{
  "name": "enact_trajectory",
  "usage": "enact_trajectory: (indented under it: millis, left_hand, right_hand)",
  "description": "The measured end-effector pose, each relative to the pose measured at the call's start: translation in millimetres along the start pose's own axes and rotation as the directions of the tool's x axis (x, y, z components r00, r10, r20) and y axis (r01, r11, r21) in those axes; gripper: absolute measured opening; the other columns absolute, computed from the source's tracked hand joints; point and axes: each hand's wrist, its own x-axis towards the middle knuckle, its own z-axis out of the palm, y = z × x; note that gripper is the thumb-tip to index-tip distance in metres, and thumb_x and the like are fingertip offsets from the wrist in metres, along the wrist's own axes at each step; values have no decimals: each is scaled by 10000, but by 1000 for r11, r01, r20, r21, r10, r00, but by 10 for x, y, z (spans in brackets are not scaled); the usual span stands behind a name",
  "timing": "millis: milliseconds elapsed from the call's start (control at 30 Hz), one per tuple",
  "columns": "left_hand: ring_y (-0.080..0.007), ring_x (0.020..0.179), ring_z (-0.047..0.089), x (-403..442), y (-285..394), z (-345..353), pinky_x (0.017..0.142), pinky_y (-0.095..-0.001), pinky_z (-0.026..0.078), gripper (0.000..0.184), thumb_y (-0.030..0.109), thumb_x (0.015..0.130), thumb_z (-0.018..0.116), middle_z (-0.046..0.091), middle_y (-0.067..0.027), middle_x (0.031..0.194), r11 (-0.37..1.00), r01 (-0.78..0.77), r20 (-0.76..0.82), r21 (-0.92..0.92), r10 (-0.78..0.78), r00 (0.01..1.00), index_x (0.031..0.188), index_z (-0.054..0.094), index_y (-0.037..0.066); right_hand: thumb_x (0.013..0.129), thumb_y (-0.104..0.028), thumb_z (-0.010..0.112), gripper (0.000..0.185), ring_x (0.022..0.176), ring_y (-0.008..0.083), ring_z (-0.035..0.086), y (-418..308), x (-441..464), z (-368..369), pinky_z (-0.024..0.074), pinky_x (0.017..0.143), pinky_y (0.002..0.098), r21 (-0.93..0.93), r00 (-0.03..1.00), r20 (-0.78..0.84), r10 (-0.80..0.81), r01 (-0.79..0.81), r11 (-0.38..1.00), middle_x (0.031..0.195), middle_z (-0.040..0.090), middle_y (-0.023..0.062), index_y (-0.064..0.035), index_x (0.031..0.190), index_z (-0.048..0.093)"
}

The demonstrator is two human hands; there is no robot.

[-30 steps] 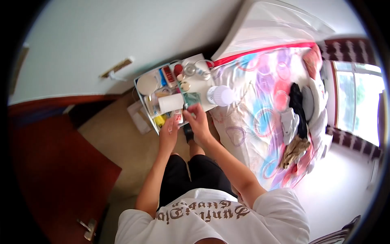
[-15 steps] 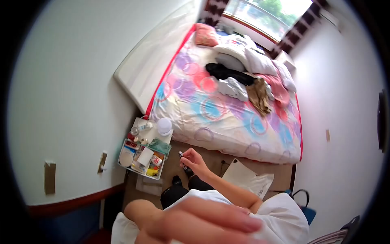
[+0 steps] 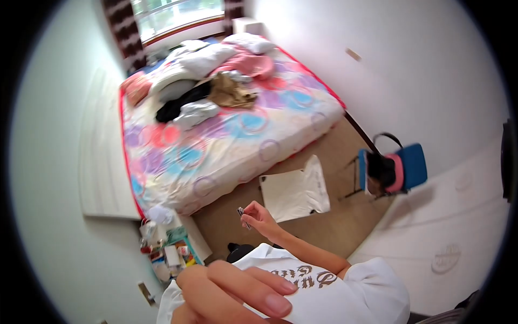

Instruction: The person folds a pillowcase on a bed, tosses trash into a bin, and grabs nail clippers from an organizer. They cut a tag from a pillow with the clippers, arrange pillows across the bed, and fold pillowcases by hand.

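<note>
My right hand [image 3: 258, 217] is held out over the floor, its thumb and fingers pinched on a small, slim, silvery thing [image 3: 244, 217] that looks like a nail clipper. Its details are too small to make out. Close to the camera, large at the bottom of the view, is my left hand [image 3: 237, 291]. The fingers of that hand are stretched out, slightly bent, over my white shirt [image 3: 345, 291], and nothing shows in them. Part of the left hand is cut off by the lower edge.
A bed [image 3: 232, 146] with crumpled clothes and pillows fills the far side. To the left stands a small cabinet [image 3: 197, 237] with a crowded open box [image 3: 172, 254]. A white bag [image 3: 294, 189] lies on the floor [image 3: 345, 156]. A blue chair [image 3: 414, 167] holds a dark bag.
The view has swung to the right, bringing the chair and the whole white bag into sight. My right hand keeps its hold on the small silvery thing. My left hand has shifted left and is less blurred.
</note>
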Motion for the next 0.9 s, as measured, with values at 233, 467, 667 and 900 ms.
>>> enact_trajectory:
  millis: [233, 467, 667, 900]
  left_hand:
    - [-362, 1150, 530, -486, -1751, 1082, 1028, -540, 498, 171, 440, 1010, 625, 531, -138, 1033, 881, 271, 304, -387, -156, 940, 1044, 677, 281]
    - [-321, 1119, 517, -705, -2754, 1932, 995, -524, 489, 130, 407, 1020, 623, 529, -117, 1038, 846, 317, 350, -428, -168, 921, 1081, 657, 297]
    - [-360, 1094, 551, -783, -3365, 2209, 970, -528, 502, 152, 385, 1038, 574, 561, -148, 1015, 716, 485, 479, -502, -237, 845, 1066, 628, 246]
    - [-406, 1064, 591, -913, -4265, 2425, 941, -532, 518, 191, 360, 1059, 518, 599, -184, 988, 585, 643, 598, -494, -307, 740, 1049, 595, 186]
  right_hand:
    - [1013, -123, 680, 170, 858, 114, 657, -549, -1058, -1773, 537, 785, 273, 70, 963, -266, -50, 71, 995, 947, 646, 40, -52, 1075, 539]
    - [1007, -105, 681, 154, 852, 117, 664, -1184, -1733, -3241, 542, 784, 276, -31, 877, -461, -135, 136, 990, 938, 670, 48, -45, 1050, 546]
    - [1018, -147, 676, 168, 864, 112, 654, -1584, -1963, -3794, 524, 790, 268, -33, 769, -597, -226, 258, 966, 950, 676, 50, -50, 1079, 554]
    - [1018, -130, 671, 146, 863, 114, 657, -1940, -2261, -4522, 529, 796, 271, -21, 635, -717, -287, 392, 920, 956, 687, 53, -54, 1092, 571]
